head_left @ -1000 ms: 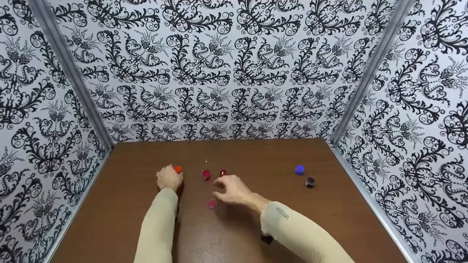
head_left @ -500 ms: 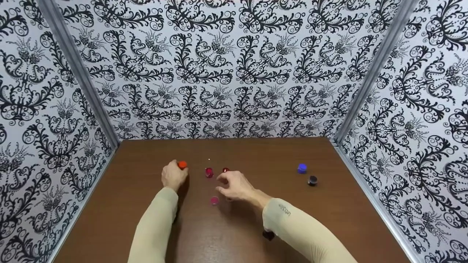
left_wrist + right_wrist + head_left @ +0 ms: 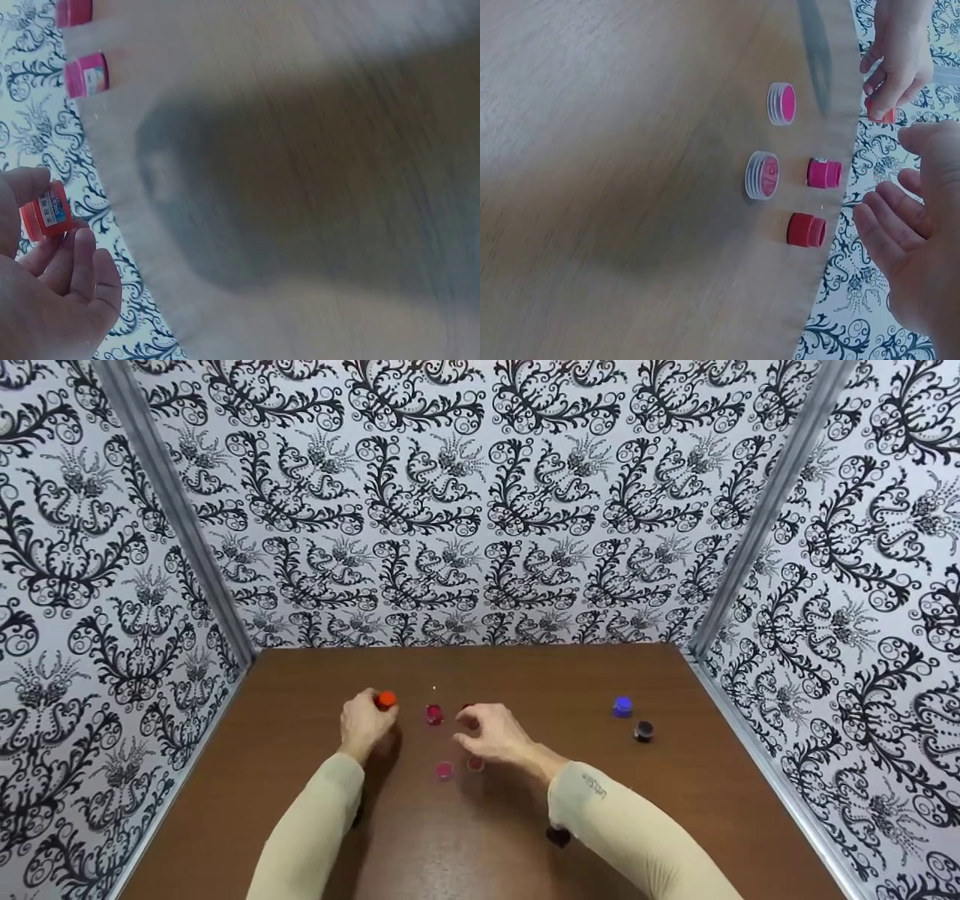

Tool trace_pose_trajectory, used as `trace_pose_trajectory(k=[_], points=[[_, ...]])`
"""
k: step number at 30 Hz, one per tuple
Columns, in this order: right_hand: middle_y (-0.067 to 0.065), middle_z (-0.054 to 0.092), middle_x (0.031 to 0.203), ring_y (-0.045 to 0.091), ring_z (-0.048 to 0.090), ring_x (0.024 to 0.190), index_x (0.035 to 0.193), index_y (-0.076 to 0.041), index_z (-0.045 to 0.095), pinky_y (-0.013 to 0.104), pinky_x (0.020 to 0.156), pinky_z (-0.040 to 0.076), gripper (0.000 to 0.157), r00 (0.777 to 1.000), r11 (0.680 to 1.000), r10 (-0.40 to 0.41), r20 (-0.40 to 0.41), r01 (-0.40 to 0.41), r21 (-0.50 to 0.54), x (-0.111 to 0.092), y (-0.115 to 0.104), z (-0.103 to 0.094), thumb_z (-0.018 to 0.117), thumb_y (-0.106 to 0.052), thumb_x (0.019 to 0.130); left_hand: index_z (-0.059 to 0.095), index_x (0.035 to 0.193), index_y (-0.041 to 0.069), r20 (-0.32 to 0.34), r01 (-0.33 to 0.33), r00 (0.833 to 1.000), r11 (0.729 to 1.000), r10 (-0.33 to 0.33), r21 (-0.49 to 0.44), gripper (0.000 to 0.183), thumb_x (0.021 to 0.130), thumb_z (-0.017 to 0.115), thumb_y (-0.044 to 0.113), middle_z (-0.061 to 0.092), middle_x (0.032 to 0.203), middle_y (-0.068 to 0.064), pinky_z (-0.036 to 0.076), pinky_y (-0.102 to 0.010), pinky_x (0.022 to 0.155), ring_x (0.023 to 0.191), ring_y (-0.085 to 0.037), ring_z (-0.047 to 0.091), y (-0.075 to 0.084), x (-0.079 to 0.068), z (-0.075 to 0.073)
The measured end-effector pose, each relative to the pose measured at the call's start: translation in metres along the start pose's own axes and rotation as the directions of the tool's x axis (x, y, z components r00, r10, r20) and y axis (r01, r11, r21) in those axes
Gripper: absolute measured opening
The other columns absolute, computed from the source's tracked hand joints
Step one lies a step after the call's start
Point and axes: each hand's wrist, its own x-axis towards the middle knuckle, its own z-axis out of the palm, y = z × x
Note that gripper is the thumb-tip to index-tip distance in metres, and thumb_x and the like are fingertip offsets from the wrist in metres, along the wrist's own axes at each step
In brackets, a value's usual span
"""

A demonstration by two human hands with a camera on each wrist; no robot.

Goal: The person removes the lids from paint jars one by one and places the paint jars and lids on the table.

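Observation:
In my left hand (image 3: 366,724) is a small orange-red jar (image 3: 46,211) with a barcode label, held between thumb and fingers. My right hand (image 3: 495,735) hovers nearer the middle, fingers loosely bent and nothing in them, as the right wrist view of the hand (image 3: 922,225) also shows. Between the hands stands a pink jar (image 3: 434,715). A red jar (image 3: 806,229) is mostly covered by my right hand in the head view. Nearer me lie two clear ridged round pieces that look like lids, one pink inside (image 3: 781,103) and one red inside (image 3: 762,175).
A blue jar (image 3: 622,706) and a black jar (image 3: 643,731) stand at the right of the brown table (image 3: 480,840). Under my right forearm shows a dark object (image 3: 558,836). Patterned walls (image 3: 480,510) enclose the table's back and sides.
My left hand has shifted slightly right with the orange-red jar, which now shows more fully. My right hand has drawn back a little, uncovering the red-centred lid. The head view has turned slightly.

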Motion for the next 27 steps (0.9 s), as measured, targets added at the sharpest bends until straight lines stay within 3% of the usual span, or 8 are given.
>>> trace_pose_trajectory(k=[8, 15, 27], points=[[0.009, 0.086, 0.112, 0.025, 0.082, 0.101, 0.117, -0.006, 0.083, 0.041, 0.094, 0.067, 0.024, 0.999, 0.999, 0.009, -0.042, -0.007, 0.046, 0.0, 0.004, -0.01, 0.082, -0.021, 0.098, 0.08, 0.12, 0.006, -0.009, -0.077, 0.997, 0.996, 0.077, -0.04, 0.035, 0.094, 0.086, 0.028, 0.085, 0.114, -0.018, 0.061, -0.06, 0.1, 0.107, -0.045, 0.079, 0.013, -0.011, 0.002], [0.018, 0.085, 0.111, 0.036, 0.081, 0.099, 0.115, 0.0, 0.082, 0.05, 0.092, 0.066, 0.023, 0.998, 0.995, -0.004, -0.069, 0.01, 0.097, -0.001, 0.007, -0.017, 0.081, -0.016, 0.098, 0.081, 0.116, 0.007, -0.001, -0.145, 0.989, 0.987, 0.145, -0.075, 0.032, 0.092, 0.087, 0.026, 0.085, 0.1, -0.012, 0.061, -0.055, 0.092, 0.093, -0.034, 0.078, 0.025, -0.022, 0.011], [0.017, 0.085, 0.108, 0.035, 0.081, 0.099, 0.115, 0.002, 0.081, 0.058, 0.096, 0.065, 0.024, 0.991, 0.992, 0.017, -0.13, 0.0, 0.13, -0.002, 0.015, -0.027, 0.082, -0.015, 0.098, 0.082, 0.116, 0.014, 0.064, -0.145, 0.986, 0.983, 0.153, -0.112, 0.03, 0.09, 0.089, 0.027, 0.085, 0.101, -0.006, 0.062, -0.05, 0.091, 0.09, -0.025, 0.076, 0.043, -0.039, 0.018]])
